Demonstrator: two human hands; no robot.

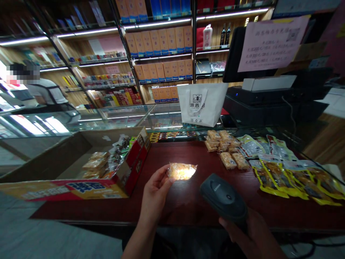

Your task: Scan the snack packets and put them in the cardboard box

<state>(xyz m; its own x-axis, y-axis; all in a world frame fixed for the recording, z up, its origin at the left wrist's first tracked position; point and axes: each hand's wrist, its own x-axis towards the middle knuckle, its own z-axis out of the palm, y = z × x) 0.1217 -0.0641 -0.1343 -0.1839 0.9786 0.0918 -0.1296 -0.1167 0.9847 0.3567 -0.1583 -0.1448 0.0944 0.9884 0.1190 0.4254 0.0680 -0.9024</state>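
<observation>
One wrapped snack (181, 171) is pinched by the left hand (157, 185) at mid-frame, long axis running left-right, its lit end up-left of the scanner (225, 198) that the right hand (252, 230) grips, lower right.

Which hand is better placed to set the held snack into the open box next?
Probably the left hand: it holds the wrapped snack and is nearer the open box; the right hand grips the scanner.
</observation>
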